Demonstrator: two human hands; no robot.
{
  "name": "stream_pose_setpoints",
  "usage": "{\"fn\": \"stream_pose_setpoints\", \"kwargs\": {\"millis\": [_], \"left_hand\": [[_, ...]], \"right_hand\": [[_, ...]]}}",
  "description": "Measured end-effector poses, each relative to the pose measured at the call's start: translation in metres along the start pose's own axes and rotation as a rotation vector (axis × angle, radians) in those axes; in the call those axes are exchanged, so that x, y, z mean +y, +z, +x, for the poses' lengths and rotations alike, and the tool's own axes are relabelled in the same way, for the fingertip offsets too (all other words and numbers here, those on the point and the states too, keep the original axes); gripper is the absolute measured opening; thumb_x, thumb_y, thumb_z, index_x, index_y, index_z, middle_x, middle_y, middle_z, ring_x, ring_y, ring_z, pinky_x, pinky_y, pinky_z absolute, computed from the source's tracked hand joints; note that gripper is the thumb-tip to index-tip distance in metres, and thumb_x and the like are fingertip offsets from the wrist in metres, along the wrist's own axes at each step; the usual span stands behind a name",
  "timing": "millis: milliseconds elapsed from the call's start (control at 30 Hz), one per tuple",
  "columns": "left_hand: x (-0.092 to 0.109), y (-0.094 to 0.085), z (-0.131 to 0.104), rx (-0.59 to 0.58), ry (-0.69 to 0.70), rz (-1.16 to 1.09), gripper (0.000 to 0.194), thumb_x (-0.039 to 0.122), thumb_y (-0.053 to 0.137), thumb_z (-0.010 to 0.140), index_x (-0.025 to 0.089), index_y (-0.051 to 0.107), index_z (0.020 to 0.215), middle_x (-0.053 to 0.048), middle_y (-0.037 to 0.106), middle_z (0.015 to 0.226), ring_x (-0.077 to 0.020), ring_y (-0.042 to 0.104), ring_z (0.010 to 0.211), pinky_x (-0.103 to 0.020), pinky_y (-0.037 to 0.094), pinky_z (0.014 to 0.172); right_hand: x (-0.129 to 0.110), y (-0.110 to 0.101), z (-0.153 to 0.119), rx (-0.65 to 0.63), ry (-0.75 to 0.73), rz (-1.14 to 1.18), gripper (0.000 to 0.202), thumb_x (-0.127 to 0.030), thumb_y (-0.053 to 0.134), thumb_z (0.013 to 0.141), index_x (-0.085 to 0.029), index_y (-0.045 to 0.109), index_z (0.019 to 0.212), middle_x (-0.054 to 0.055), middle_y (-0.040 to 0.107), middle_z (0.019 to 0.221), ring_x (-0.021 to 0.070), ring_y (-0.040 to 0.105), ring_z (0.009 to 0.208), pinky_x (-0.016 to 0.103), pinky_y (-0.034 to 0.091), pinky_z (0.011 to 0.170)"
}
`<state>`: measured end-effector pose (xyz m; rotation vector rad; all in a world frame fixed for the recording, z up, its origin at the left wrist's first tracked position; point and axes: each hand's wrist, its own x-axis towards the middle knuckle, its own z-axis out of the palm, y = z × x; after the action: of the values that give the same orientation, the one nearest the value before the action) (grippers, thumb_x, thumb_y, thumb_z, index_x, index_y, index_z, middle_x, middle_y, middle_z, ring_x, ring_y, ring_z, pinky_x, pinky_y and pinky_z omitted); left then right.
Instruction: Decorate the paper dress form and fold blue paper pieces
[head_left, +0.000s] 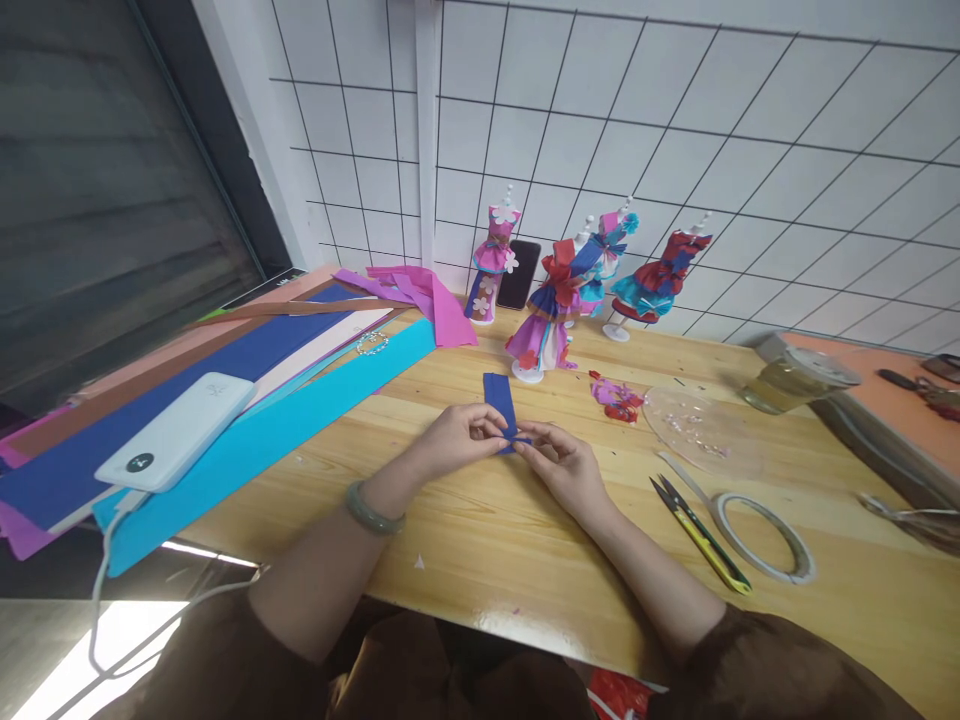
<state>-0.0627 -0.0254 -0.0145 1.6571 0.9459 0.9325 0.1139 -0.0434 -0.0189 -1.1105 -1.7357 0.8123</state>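
Note:
Between my two hands is a small dark blue piece of crepe paper (517, 438), pinched from both sides. My left hand (463, 438) has its thumb and fingertips closed on the left end. On the right end, my right hand (564, 465) pinches with thumb and index finger. A flat dark blue paper strip (498, 396) lies on the table just behind the fingertips, partly covered by them. Whether the small piece is joined to this strip I cannot tell. A bracelet (373, 510) circles my left wrist.
Paper-dressed mini mannequins (551, 310) and a phone (519, 275) stand at the back. Left lie coloured crepe sheets (322, 400) under a white power bank (176, 430). Right are thread snips (701, 535), a tape roll (765, 540), a clear dish (694, 430), paper scraps (619, 397) and a glass jar (795, 378).

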Motion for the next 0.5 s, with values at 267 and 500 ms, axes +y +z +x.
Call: {"fn": "stream_pose_setpoints", "kwargs": {"millis": [267,500], "left_hand": [[0.0045,-0.0018,-0.0014,-0.009,0.013,0.16,0.024,0.032,0.056,0.069,0.015,0.066,0.083,-0.004,0.065,0.072,-0.0121,0.054,0.063,-0.021,0.04,0.055],[0.0037,-0.0016,-0.0007,0.017,0.024,0.174,0.019,0.028,0.057,0.069,0.015,0.066,0.079,-0.003,0.065,0.07,-0.0124,0.055,0.064,-0.021,0.04,0.057]], "right_hand": [[-0.0018,-0.0006,-0.0011,0.012,-0.142,-0.095,0.018,-0.028,0.057,0.074,-0.023,0.064,0.09,0.006,0.063,0.086,0.0187,0.056,0.082,0.035,0.045,0.076],[-0.0017,-0.0009,-0.001,-0.008,-0.109,-0.131,0.022,-0.028,0.057,0.074,-0.021,0.064,0.094,0.006,0.063,0.082,0.0172,0.057,0.076,0.032,0.046,0.071]]}}
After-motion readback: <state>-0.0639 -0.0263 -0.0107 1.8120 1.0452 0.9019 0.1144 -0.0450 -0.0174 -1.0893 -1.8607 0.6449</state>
